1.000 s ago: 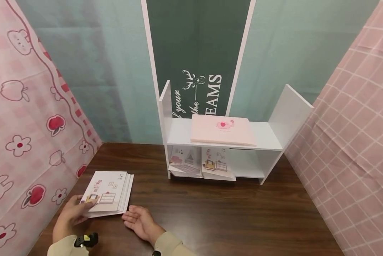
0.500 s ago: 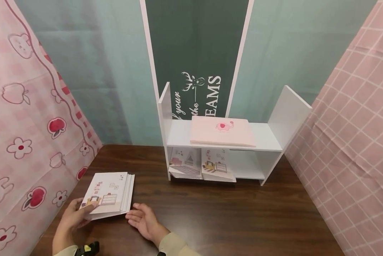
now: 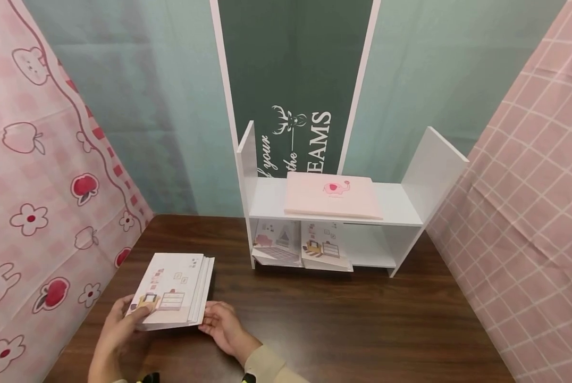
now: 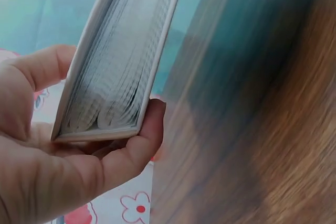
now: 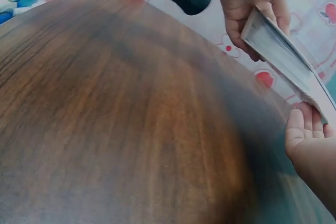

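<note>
My left hand (image 3: pixel 116 330) grips a thick white photo album (image 3: pixel 171 290) by its near left corner, thumb on the cover and fingers beneath. Small furniture drawings decorate that cover. In the left wrist view, the album (image 4: pixel 118 61) shows its edge, with many sleeve-like pages between two stiff covers; the left hand (image 4: pixel 79 166) wraps its spine end. My right hand (image 3: pixel 226 327) touches the album's near right corner, palm turned up. Its fingers (image 5: pixel 307 121) lie fairly straight against the album's lower edge in the right wrist view. The album is tilted and raised off the table.
A white two-tier shelf (image 3: pixel 410 213) stands at the back of the brown table (image 3: pixel 343 330). Its lower tier holds two similar albums (image 3: pixel 324 247) side by side at the left; a pink elephant-print album (image 3: pixel 334 197) lies on top. Patterned cloths hang at both sides.
The album has come up off the table and shifted right in my left hand. My right hand has moved right and now touches the album's near right corner.
</note>
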The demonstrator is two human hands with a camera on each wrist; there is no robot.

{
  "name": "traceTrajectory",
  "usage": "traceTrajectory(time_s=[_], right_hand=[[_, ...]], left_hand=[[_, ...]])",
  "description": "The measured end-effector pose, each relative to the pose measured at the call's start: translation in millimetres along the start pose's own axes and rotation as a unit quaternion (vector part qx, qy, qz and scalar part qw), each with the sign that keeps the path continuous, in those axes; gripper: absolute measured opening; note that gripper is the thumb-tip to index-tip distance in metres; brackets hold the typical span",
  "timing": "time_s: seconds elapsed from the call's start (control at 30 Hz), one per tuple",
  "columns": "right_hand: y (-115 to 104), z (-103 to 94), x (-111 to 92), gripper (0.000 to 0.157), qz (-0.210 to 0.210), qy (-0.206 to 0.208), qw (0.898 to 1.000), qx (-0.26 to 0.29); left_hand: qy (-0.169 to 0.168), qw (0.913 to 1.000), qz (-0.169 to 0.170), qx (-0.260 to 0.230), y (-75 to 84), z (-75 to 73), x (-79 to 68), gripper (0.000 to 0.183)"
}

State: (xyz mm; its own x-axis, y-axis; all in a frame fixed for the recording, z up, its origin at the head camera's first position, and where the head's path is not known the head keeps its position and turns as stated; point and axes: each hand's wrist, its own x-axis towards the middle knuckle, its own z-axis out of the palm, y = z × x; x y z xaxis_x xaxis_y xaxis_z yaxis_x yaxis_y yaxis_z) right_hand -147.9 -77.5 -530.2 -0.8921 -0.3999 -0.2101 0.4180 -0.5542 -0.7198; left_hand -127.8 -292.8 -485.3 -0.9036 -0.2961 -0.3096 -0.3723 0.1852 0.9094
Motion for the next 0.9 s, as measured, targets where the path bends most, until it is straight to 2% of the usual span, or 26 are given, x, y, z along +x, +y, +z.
traceTrajectory(time_s=[0.2,0.4,0.53,0.67,0.9], right_hand=[[-8,-1.8,2,0.019,-0.015,-0.014,1.000,0.008],[-12,-3.8,-3,0.028,-0.024,-0.024,0.999,0.003],[-13,-6.3,-5,0.039,-0.035,-0.011,0.999,0.000],[-14,-10.0,-8,0.048,-0.043,0.004,0.999,-0.003],[-24,-14.9,-12,0.056,-0.058,0.010,0.998,0.000]], left_hand=[[0.001,0.9998,-0.001,-0.018,4.1,10.3,-7.9,0.070],[0.002,0.9997,-0.002,-0.025,6.1,19.5,-14.4,0.068],[0.010,0.9993,0.004,-0.035,5.1,28.5,-17.4,0.063],[0.004,0.9992,0.009,-0.038,5.5,37.7,-20.8,0.061],[-0.006,0.9987,0.015,-0.048,12.2,49.3,-25.4,0.059]])
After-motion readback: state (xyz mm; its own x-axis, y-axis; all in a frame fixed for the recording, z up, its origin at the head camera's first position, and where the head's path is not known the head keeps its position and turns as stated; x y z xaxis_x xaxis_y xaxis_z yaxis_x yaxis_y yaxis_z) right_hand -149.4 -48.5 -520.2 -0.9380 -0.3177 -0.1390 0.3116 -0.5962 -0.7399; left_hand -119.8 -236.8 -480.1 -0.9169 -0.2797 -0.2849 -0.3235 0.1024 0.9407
